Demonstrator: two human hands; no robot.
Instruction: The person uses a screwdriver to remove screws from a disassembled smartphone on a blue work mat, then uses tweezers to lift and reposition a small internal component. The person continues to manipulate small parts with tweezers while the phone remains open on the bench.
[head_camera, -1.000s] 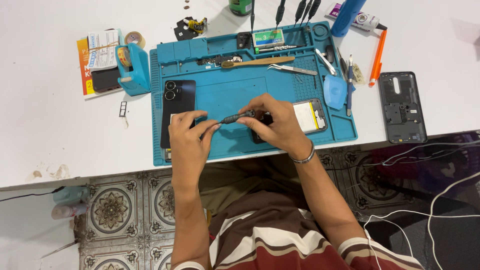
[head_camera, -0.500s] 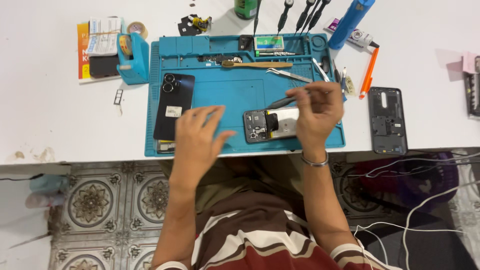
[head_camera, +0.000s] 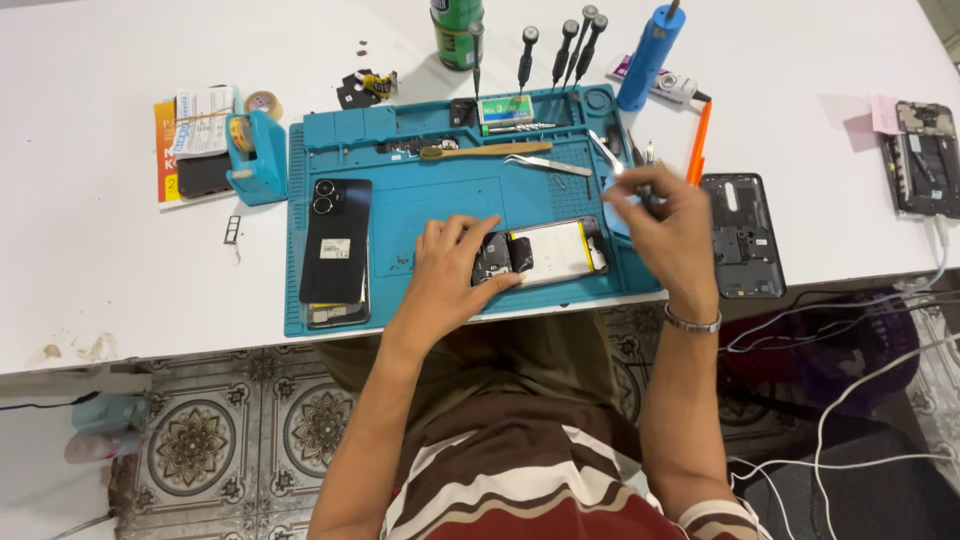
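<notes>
One head-worn view looks steeply down from close above the person's lap onto the white tabletop (head_camera: 120, 250), facing its far edge, tiled floor along the near side.

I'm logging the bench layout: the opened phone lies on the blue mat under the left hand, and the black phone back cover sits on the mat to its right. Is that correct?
Not quite. In the head view the black back cover lies to the left of the opened phone, near the blue mat's left edge. The left hand does rest on the phone.
</notes>
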